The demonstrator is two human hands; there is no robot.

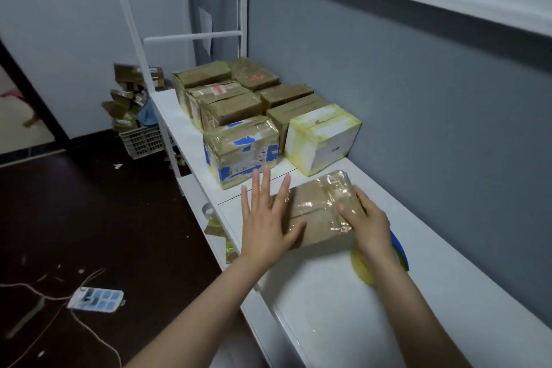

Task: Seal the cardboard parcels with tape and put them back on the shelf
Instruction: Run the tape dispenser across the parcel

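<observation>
I'm working at the white shelf (328,314), with the brown parcel (313,215) lying flat on it in front of me, just short of the stacked parcels (227,98) at the back. The parcel is already wrapped in glossy clear tape, crinkled along the right end.

My right hand (370,224) is gripping the parcel's right end, thumb on top, fingers curling round the far edge. My left hand (263,218) is spread flat, fingers straight and splayed, holding nothing. Its thumb is overlapping the parcel's near-left corner; I can't tell if the palm is pressing down or hovering.

Judging the step: taping looks done, so I'm about to slide or lift it into the gap beside the blue-marked box (239,152) and the white box (322,134).

Risks from here:
- The glossy tape is looking slippery. With a one-ended grip the parcel could be twisting out when lifted, unless the left hand is taking the other end.
- The tape roll (363,273) is sitting under my right wrist, touching or just beside the parcel's near corner. Dragging my arm could be knocking it about or off the shelf.
- The wrinkled tape on the right end may be lifting, and rubbing it against a neighbouring box could peel it.
- Pushing too hard could be shoving the blue-marked box, which is sitting near the front edge, towards the floor.
</observation>
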